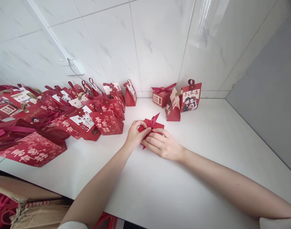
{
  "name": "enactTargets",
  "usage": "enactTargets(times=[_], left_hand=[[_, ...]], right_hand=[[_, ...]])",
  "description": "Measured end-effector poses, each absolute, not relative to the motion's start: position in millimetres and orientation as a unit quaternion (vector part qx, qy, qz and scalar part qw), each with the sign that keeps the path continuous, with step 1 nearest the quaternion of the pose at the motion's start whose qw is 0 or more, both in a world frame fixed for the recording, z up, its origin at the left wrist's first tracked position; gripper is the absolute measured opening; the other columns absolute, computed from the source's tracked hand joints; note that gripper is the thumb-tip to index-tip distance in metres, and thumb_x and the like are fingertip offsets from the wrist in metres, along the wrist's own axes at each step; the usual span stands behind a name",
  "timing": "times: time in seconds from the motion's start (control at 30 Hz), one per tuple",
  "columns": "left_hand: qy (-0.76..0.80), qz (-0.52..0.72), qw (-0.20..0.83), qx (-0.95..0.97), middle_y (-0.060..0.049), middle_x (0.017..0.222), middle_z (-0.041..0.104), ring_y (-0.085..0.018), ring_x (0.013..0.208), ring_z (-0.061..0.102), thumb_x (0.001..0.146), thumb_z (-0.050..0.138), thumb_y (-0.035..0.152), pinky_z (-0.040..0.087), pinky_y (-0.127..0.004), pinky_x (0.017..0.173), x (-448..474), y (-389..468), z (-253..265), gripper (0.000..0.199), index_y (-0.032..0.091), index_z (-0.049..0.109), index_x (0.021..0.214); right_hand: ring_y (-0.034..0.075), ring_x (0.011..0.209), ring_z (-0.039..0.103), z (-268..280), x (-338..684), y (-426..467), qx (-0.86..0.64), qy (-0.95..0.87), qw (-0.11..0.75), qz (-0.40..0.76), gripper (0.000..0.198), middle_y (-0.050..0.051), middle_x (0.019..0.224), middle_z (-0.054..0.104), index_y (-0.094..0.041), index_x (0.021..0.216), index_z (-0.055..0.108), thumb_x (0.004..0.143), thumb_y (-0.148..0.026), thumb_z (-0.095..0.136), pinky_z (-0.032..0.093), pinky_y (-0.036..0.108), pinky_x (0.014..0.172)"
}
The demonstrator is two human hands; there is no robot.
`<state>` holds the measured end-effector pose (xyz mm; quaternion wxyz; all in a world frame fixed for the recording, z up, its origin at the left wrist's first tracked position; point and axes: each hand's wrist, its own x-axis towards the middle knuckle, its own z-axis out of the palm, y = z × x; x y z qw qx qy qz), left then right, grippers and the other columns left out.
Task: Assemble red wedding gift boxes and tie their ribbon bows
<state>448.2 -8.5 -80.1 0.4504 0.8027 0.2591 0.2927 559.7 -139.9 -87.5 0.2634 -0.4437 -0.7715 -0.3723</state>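
A small red gift box sits on the white table in front of me, with a dark red ribbon at its top. One ribbon end points up and away; another tip shows low on the near side. My left hand is closed, its thumb and forefinger pinching the ribbon at the middle of the box top. From the right, my right hand meets it there, fingers bent and fingertips on the ribbon. Its palm side and most of the box's near face are hidden.
Many red gift boxes crowd the table's left side. Beyond my hands, a ribboned box, a peaked box and a taller printed box stand near the tiled wall. An opened cardboard carton is at lower left; a grey panel borders the right.
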Motion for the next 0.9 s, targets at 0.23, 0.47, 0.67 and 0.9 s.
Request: enactTargets(times=[0.23, 0.47, 0.67, 0.9], left_hand=[[0.244, 0.284, 0.49, 0.787, -0.003, 0.087, 0.059, -0.021, 0.095, 0.055, 0.074, 0.07, 0.028, 0.042, -0.035, 0.088, 450, -7, -83, 0.016, 0.02, 0.056, 0.073], [0.213, 0.279, 0.497, 0.794, -0.004, 0.092, 0.06, -0.023, 0.103, 0.055, 0.075, 0.068, 0.025, 0.039, -0.038, 0.098, 449, -9, -79, 0.014, 0.02, 0.055, 0.075], [0.174, 0.238, 0.526, 0.798, -0.007, 0.115, 0.061, -0.025, 0.118, 0.053, 0.074, 0.071, 0.028, 0.036, -0.038, 0.105, 446, -3, -76, 0.015, 0.019, 0.059, 0.078], [0.134, 0.214, 0.577, 0.777, -0.008, 0.109, 0.066, -0.022, 0.105, 0.06, 0.083, 0.063, 0.046, 0.045, -0.036, 0.094, 436, 25, -67, 0.028, 0.019, 0.065, 0.088]], right_hand=[[0.015, 0.093, 0.064, -86, 566, -141, -0.369, -0.797, 0.241, -0.413, 0.018, 0.002, 0.097, 0.07, -0.02, 0.098, 0.066, 0.094, -0.01, 0.052, 0.056, 0.033, 0.096], [0.015, 0.092, 0.066, -84, 560, -142, -0.303, -0.826, 0.284, -0.382, 0.01, 0.003, 0.088, 0.068, -0.016, 0.094, 0.066, 0.09, -0.01, 0.059, 0.049, 0.032, 0.109], [0.015, 0.089, 0.065, -85, 554, -142, -0.287, -0.841, 0.283, -0.36, 0.007, 0.001, 0.087, 0.068, -0.018, 0.095, 0.066, 0.091, -0.017, 0.06, 0.045, 0.034, 0.112], [0.021, 0.101, 0.061, -56, 590, -148, -0.453, -0.761, 0.438, -0.154, 0.026, 0.007, 0.106, 0.066, -0.022, 0.111, 0.057, 0.093, -0.015, 0.04, 0.048, 0.048, 0.099]])
